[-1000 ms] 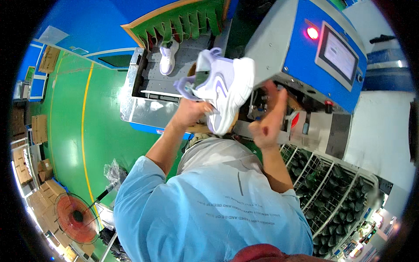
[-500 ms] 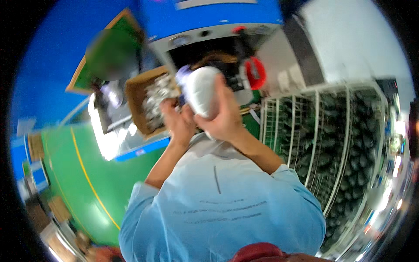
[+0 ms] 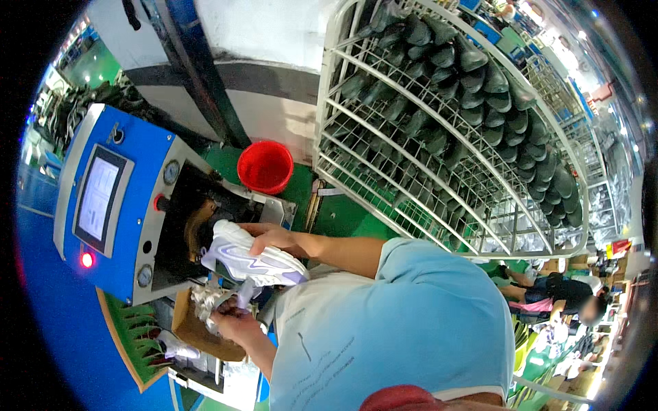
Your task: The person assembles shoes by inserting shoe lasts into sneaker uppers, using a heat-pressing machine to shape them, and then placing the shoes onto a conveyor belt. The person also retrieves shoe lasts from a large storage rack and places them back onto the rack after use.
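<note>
Right hand (image 3: 277, 240), left of frame centre: fingers clasping white-lavender shoe (image 3: 236, 257). Left hand (image 3: 236, 326), lower left, at cardboard box (image 3: 197, 334); cannot tell whether its fingers grip anything. Red bucket (image 3: 266, 168), upper left.

The blue machine's (image 3: 142, 195) screen (image 3: 101, 198) and red lamp (image 3: 87, 259) are glowing, while its opening (image 3: 175, 236) is lying in shadow. Below the machine, a metal ledge (image 3: 240, 385) is glaring white. Right of the machine, the wire rack (image 3: 327, 75) is bowing with fisheye distortion; farther right, lights (image 3: 533, 12) are blowing out.
</note>
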Tool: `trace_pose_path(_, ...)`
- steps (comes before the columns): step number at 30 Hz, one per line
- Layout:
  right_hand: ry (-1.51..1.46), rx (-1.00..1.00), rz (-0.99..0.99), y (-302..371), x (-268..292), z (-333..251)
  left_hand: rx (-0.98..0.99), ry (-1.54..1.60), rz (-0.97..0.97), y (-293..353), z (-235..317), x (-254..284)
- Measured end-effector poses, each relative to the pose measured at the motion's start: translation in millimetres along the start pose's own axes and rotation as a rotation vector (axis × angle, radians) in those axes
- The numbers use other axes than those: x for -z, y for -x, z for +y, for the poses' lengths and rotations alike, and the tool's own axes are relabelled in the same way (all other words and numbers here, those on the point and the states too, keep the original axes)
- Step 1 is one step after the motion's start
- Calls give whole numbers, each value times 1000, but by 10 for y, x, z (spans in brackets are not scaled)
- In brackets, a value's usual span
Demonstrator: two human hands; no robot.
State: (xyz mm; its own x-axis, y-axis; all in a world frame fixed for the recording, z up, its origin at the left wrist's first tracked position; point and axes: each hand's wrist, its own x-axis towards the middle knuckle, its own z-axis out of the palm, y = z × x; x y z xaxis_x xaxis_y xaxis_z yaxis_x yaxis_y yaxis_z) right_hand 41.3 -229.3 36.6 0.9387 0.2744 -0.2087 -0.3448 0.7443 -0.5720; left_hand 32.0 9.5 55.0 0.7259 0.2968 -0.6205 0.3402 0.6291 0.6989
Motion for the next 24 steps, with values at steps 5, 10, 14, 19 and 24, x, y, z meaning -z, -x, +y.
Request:
trace_pose_path(5,95,19,-144,52,142,-57,295,-55,-719,-596,-233,490)
trace_pose_path(10,432,-157,-333,229,170,-90,443,-282,-734,-226,-185,281)
trace_pose_path(14,582,-304,-224,253,-25,-273,230,-443,-603,78,-173,88)
trace_pose_path(19,568,-180,-47,26,193,105,-332,-818,-512,-144,-264,320)
trace_pose_path(24,468,-144,326,260,360,59,-294,-924,-821,-179,-359,304)
